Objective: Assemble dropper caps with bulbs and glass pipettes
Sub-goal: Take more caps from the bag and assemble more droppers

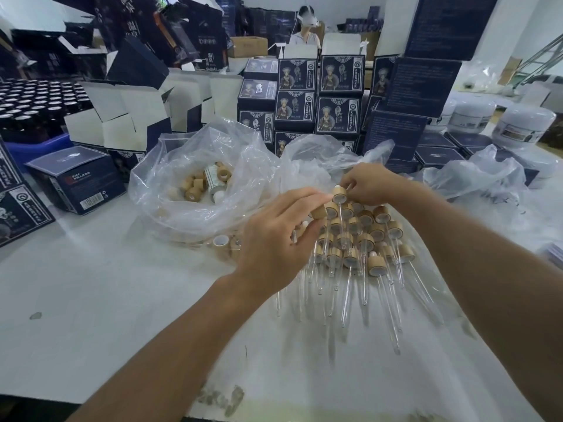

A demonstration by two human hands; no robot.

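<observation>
Looking from the near edge out, the white table [91, 300] has a fan of finished droppers, each a tan wooden screw cap with a clear glass pipette [359, 254], lying with their glass tips pointing back toward the person and caps stacked at the far end. Just above that pile sits the left hand [274, 239], fingers curled, pinching a loose tan wooden cap [318, 213] between thumb and fingertips. A bit further and to the right, the right hand [370, 184] pinches an assembled tan cap with a white bulb on top [339, 193], and its thin glass tube [340, 226] hangs almost straight down into the pile. So the long axis is near vertical, cap up, tip down, and the right hand clearly owns it; the left is just beside it, nearly touching. My guess is the dropper gets laid onto the stack next, so it has to tip from upright to lying flat like the rest. Beyond both hands there's a crinkly clear plastic bag of loose wooden caps [195, 187], then dark blue printed cartons [338, 95] stacked behind.
</observation>
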